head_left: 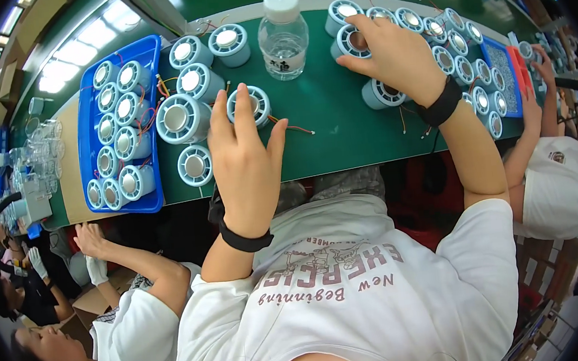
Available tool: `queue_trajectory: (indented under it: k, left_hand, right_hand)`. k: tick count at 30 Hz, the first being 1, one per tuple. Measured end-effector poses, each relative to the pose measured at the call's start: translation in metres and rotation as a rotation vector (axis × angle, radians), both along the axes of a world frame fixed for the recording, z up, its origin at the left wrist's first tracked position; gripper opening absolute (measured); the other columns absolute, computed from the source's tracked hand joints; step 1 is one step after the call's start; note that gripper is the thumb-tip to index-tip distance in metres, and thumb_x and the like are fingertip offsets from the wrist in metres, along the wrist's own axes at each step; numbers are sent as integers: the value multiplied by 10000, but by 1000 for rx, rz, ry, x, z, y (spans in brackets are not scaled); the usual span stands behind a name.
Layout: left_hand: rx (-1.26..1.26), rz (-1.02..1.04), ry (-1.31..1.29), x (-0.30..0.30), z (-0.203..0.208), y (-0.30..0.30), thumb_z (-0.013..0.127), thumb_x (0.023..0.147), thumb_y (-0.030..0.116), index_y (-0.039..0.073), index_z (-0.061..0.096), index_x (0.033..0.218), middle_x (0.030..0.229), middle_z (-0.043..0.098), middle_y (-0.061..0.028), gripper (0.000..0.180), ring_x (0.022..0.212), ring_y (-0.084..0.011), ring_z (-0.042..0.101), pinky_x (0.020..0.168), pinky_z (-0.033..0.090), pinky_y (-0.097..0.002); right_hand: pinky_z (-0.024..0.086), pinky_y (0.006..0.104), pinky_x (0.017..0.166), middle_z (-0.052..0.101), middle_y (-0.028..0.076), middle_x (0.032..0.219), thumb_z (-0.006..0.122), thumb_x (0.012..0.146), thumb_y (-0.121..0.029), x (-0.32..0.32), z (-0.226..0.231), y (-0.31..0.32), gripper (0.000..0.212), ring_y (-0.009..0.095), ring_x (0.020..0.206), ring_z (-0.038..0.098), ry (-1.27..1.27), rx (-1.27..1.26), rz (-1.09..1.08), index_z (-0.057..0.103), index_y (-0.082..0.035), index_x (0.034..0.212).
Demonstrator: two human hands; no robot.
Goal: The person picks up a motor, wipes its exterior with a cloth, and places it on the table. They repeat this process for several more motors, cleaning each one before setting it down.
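Observation:
My left hand (246,160) reaches over the green table with its fingers stretched out and the thumb apart. Behind its fingertips is a light-blue round motor-like unit (261,102) with a slotted rim and thin coloured wires; whether the fingers touch it I cannot tell. At the right, my right hand (406,63) has thumb and fingers around another such unit (358,41), which has a darker metal centre. One more unit (381,94) stands under that palm, partly hidden. Several similar units (182,118) stand just left of my left hand.
A blue tray (156,54) holding several units lies at the left. Between my hands stands a clear capped bottle (283,40). Rows of units (461,69) fill the right, beside a red tray (521,71) and a co-worker's hands (535,107). Another co-worker's hand (90,240) is at the left edge.

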State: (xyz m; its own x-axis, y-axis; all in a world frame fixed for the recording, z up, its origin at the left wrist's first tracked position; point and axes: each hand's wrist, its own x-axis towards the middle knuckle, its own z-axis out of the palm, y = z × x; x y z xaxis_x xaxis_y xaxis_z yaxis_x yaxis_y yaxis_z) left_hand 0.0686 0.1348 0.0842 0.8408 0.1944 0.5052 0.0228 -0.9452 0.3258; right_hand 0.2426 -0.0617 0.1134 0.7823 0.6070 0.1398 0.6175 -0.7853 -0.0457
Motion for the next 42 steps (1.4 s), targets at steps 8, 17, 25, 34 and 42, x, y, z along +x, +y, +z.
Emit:
queue_trajectory:
  k: [8,17,25,34,42]
  left_hand:
    - [-144,152,246,7,-4,2,757,799,211,-4,489,1337,1154,538,-182,639,867,-310,632,699,537,-365]
    - [-51,35,87,7,-16,-1,758,790,179,17,468,1371,1169,518,-181,669,906,-325,618,679,535,-360]
    - [-323,-170,-32,-28,18,-23,743,765,51,61,516,1348,1236,502,-201,626,711,-226,603,608,520,-312]
    - [-659,-538,-107,-40,19,-13,706,786,-30,29,633,1186,1045,604,-129,412,630,-169,568,539,484,-255]
    - [-1111,-491,133,-48,25,1,594,919,25,7,535,1308,1066,627,-136,394,733,-123,598,632,496,-227]
  right_hand:
    - [516,354,627,593,100,913,684,853,-345,-2,-12,-1,467,265,737,633,-103,148,75,587,-108,1245]
    - [478,330,691,607,110,881,656,889,-311,22,46,-20,383,230,763,596,22,413,89,637,-72,1188]
    - [525,375,805,687,197,1057,594,885,-325,158,103,85,415,314,913,667,68,-112,74,667,28,1089]
    - [523,303,799,681,157,1025,574,780,-720,331,-47,122,765,195,954,648,-5,-356,-190,707,-1,1005]
    - [429,240,523,666,85,895,646,808,-623,215,74,88,668,153,609,576,445,103,21,660,-30,1115]
